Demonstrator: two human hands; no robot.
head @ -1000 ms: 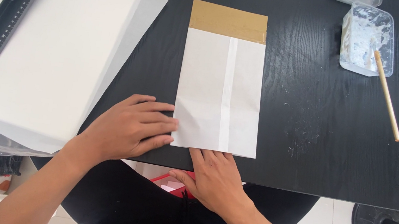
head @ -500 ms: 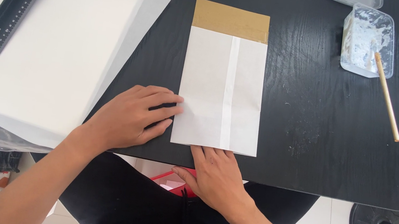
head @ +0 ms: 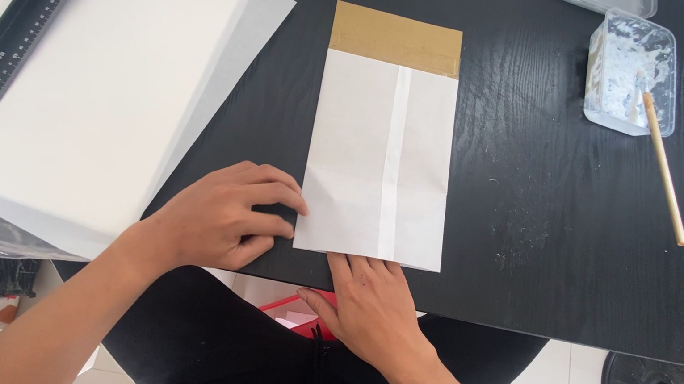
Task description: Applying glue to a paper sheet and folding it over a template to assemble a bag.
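White paper, folded into a tall flat bag (head: 380, 160) with a lengthwise seam down its middle, is lying on the black wooden table (head: 539, 203) at the centre of the view. A brown cardboard sheet (head: 396, 39) is sticking out from under the bag at 12 o'clock.

The left hand (head: 222, 218) is resting on the table at 9 o'clock of the bag's lower edge, its fingers curled loosely and their tips touching the bag's left side near the bottom corner; it is gripping nothing. The right hand (head: 370, 306) is sitting at 6 o'clock of the bag, fingers stretched out flat and close together, the tips pressing at the bag's bottom edge where it meets the table rim.

A stack of large white sheets (head: 108, 67) is lying at 9 to 10 o'clock of the bag, well apart from it, with a black ruler (head: 34, 3) lying slantwise across its top. At 2 o'clock a clear plastic tub (head: 632, 75) smeared with white paste is standing near the table's far corner, and a wooden stick (head: 663, 170) is leaning out of it toward 4 o'clock. Something red (head: 297, 310) is showing below the table edge between the two wrists; what it is cannot be told.
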